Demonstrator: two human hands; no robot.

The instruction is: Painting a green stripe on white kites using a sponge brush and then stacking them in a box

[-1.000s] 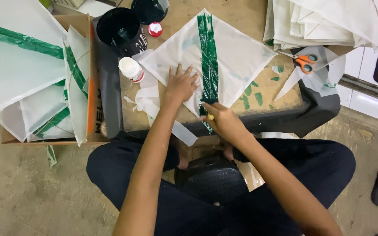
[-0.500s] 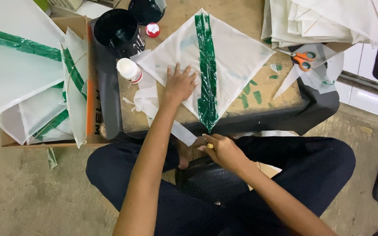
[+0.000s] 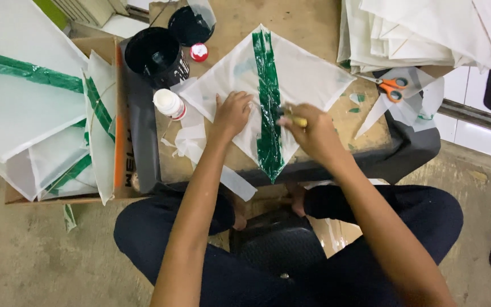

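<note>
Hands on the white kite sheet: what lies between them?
In the head view, the green painted stripe runs between the left hand and right hand, on the white kite sheet.

Hands: you have two at work, your left hand (image 3: 231, 113) flat on the sheet and your right hand (image 3: 313, 133) closed around a small tool.
Sheets under your hands: one white diamond sheet (image 3: 313, 74) with one green stripe (image 3: 268, 102).
Brushes: one yellow-handled brush (image 3: 294, 119) in your right hand.
Black pots: you see two, a large black pot (image 3: 154, 57) and a smaller black pot (image 3: 190, 25).
Small containers: one white bottle (image 3: 169, 104) and one red-and-white cap (image 3: 199, 52).
Scissors: one pair of orange-handled scissors (image 3: 390, 86).
Sheet stacks: two, a plain white stack (image 3: 427, 28) and a green-striped pile (image 3: 29, 113); you cannot count their sheets.
</note>
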